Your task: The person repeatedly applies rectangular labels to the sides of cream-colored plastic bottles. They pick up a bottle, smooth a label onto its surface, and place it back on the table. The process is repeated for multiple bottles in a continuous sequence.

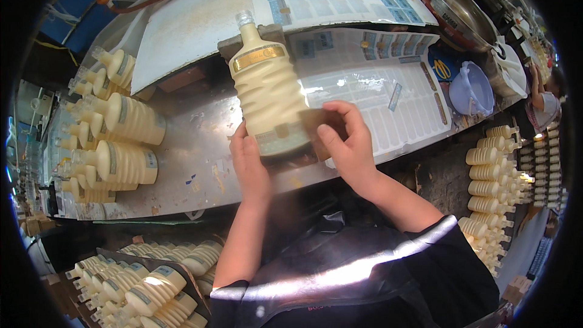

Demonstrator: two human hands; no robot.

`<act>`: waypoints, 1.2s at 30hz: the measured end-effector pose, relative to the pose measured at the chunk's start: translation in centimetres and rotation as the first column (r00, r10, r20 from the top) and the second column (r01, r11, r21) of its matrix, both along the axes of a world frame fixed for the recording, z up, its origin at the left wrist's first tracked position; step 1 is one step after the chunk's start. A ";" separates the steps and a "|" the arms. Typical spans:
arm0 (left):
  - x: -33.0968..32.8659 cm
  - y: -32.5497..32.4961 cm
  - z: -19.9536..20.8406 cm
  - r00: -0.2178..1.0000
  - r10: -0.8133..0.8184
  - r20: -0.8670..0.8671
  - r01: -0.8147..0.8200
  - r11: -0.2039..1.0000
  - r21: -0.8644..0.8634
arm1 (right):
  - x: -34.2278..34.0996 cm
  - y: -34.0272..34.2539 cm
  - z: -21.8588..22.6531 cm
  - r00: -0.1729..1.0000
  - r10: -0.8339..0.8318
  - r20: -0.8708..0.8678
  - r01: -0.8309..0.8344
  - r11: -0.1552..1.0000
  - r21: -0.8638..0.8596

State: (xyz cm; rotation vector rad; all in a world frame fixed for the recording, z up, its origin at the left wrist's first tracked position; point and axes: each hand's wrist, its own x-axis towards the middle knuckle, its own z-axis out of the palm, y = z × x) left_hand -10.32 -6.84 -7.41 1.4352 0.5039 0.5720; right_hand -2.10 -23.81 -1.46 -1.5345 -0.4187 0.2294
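A cream-coloured bottle with wavy ridged sides (267, 94) lies in front of me, its neck pointing away. It has a gold label near the shoulder and a pale label near the base. Against the bottle's lower left side my left hand (249, 164) is closed, gripping its edge. A flat brown piece (317, 129) is pinched between the thumb and fingers of my right hand (350, 146). That piece touches or nearly touches the lower right side of the bottle; its exact kind cannot be made out.
Label sheets (376, 94) lie right of the bottle, and more sit on the raised white board (206, 18) behind. Other cream bottles (130, 118) stand on the metal table (182, 176) at left. A purple bucket (472, 92) and metal pan (455, 9) are at right. Crated bottles (155, 291) stand below.
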 end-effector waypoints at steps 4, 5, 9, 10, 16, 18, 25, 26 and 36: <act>-0.8 0.6 -0.2 0.996 -0.085 0.000 0.082 0.967 0.240 | 2.3 -0.2 -2.7 0.941 -0.041 0.336 0.125 0.965 -0.231; -1.1 0.7 0.0 0.993 -0.099 -0.060 0.115 0.909 0.400 | 2.9 -0.4 -3.0 0.962 -0.062 0.267 0.120 0.972 -0.204; -1.2 0.9 1.0 0.996 -0.054 -0.064 0.080 0.829 0.553 | 1.0 -0.8 -0.9 0.913 -0.031 0.407 0.119 0.974 -0.195; -1.2 0.8 1.4 0.999 -0.024 -0.048 0.047 0.807 0.589 | 0.5 -0.9 -0.3 0.859 0.040 0.510 0.089 0.970 -0.227; -0.8 -0.3 2.8 0.991 0.111 0.074 -0.129 0.664 0.736 | 1.7 0.7 3.6 0.505 0.083 0.859 0.136 0.975 -0.174; -0.5 -0.7 3.0 0.988 0.128 0.083 -0.147 0.653 0.743 | 2.1 0.9 3.9 0.440 0.163 0.883 0.066 0.975 -0.213; -0.5 -1.0 3.1 0.986 0.139 0.092 -0.159 0.632 0.758 | 1.0 1.3 6.3 0.375 0.241 0.895 0.109 0.947 -0.301; -0.5 -1.1 3.0 0.984 0.151 0.093 -0.168 0.626 0.761 | 0.8 1.3 6.3 0.371 0.283 0.885 0.077 0.940 -0.333; -0.5 -1.2 3.1 0.985 0.153 0.076 -0.160 0.665 0.730 | 1.4 2.7 7.0 0.622 0.398 0.674 0.035 0.845 -0.533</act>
